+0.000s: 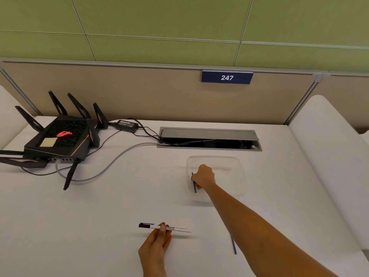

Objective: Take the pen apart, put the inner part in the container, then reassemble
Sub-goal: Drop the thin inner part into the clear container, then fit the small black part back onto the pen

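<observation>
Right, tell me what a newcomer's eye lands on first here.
Probably the black router with its antennas and glowing red logo, far left on the white table. Next, the right hand holding a thin dark refill over the clear container, while the left hand holds the white pen nearer the camera.

Her right arm stretches far forward, right hand [203,176] curled in a pinching grip; the left hand [154,246] stays near, fingers closed.
</observation>
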{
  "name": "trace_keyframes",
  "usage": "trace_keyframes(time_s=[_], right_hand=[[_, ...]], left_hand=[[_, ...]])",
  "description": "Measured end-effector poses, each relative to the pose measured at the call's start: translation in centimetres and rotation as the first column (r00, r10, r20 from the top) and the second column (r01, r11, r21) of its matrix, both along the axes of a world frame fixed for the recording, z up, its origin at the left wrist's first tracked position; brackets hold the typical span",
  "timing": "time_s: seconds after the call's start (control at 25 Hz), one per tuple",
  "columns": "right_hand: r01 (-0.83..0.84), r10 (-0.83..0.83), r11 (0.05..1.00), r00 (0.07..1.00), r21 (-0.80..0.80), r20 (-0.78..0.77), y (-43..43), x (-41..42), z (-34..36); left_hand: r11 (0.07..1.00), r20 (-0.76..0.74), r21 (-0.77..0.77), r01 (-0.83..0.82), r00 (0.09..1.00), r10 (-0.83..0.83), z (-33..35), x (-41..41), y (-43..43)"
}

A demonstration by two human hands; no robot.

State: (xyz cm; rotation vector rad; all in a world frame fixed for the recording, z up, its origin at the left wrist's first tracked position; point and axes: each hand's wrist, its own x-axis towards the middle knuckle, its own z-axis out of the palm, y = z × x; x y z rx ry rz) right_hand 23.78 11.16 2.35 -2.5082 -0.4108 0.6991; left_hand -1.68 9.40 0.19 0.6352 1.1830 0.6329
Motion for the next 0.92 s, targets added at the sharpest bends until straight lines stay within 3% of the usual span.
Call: trace_keyframes(time_s=[0.16,0.44,0.56,0.76,0.92], right_hand=[[0.018,-0.018,0.998,1.0,0.06,-0.006,-0.6,0.1,1.3],[0.142,-0.193,0.93,0.974,0.339,0.123,-8.8,-1.3,5.8],[0.131,-0.166,0.963,0.977,0.234,0.135,-13.8,-3.7,4.6],[0.076,-0.069,0.994,0.994,-0.082,0.085,-18.7,-7.8,0.3],[-0.029,0.073,0.974,0.978,-0.223,0.193,-19.6,-9.7,-1.8]], left_hand=[[1.0,0.018,0.01,0.013,1.0,-0.013,0.3,0.2,-0.2],[0.998,0.033,-0.003,0.058,0.998,-0.058,1.5,0.6,-1.9],[0.997,0.051,0.004,0.079,0.996,-0.079,2.1,0.9,-2.5],[0.994,0.063,0.009,0.111,0.992,-0.111,3.2,0.7,-3.3],[0.992,0.076,0.023,0.121,0.99,-0.123,3.9,0.3,-3.8]])
